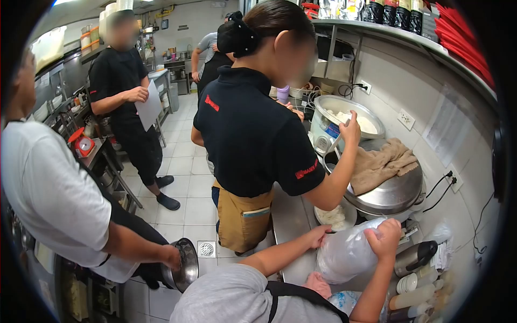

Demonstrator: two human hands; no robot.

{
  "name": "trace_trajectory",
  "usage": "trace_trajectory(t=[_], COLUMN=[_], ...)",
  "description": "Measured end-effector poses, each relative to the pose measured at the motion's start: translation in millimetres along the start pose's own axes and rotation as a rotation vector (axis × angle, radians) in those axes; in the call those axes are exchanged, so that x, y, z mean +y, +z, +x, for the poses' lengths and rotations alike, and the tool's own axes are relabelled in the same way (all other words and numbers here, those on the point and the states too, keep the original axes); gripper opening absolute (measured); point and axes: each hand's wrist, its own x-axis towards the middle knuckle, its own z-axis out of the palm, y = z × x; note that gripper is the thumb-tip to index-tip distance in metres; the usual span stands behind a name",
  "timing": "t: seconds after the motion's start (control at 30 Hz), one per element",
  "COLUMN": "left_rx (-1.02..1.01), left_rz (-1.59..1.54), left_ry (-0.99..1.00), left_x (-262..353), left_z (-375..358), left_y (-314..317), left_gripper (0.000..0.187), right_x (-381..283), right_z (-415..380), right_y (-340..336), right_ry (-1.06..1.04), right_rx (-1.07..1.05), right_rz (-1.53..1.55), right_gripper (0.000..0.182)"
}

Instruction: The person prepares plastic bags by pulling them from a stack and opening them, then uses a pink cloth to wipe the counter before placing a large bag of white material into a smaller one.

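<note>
A clear plastic bag (pixel 344 257) hangs between my hands over the counter. My right hand (pixel 384 238) is closed around its upper right edge, thumb pressed on the plastic. At the bag's upper left side, my left hand (pixel 320 237) pinches the edge with curled fingers. Just beyond the bag sits a bowl of white rice (pixel 335 216). A pinkish shape (pixel 318 284) shows below the bag, close to a blue-and-white patterned package (pixel 344 301).
Beside me a co-worker (pixel 250 129) holds a utensil near an open rice cooker (pixel 377 126). A brown cloth (pixel 385 164) lies on a round metal lid (pixel 401 191). A thermos (pixel 414 258) and bottles (pixel 412 296) stand right. Another person holds a metal bowl (pixel 186 266).
</note>
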Motion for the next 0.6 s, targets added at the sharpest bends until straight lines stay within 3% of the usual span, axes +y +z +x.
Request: trace_trajectory(t=[0.1, 0.2, 0.3, 0.5, 0.53, 0.6], left_rx=[0.058, 0.082, 0.231, 0.241, 0.23, 0.212], left_rz=[0.176, 0.504, 0.494, 0.632, 0.639, 0.651], left_ry=[0.019, 0.217, 0.3, 0.373, 0.406, 0.468], left_x=[-1.1, -25.0, -47.7, -45.5, -48.3, -54.4], left_z=[12.3, 3.1, -5.4, -26.4, -25.9, -20.4], left_y=[-4.7, -5.4, -3.1, 1.9, 0.1, -3.8], left_gripper=[0.03, 0.037, 0.041, 0.036, 0.034, 0.03], right_x=[3.2, 3.1, 0.5, -9.0, 3.2, -7.5], right_z=[-1.3, -2.7, -11.2, -21.5, -35.0, -40.5], right_y=[0.0, 2.4, 5.2, 6.7, 6.5, 11.1], right_ry=[-0.06, -0.094, -0.038, 0.039, 0.02, 0.08], right_rx=[0.049, 0.148, 0.224, 0.311, 0.206, 0.321], right_rz=[0.163, 0.236, 0.321, 0.395, 0.381, 0.386], right_gripper=[0.039, 0.038, 0.037, 0.041, 0.042, 0.05])
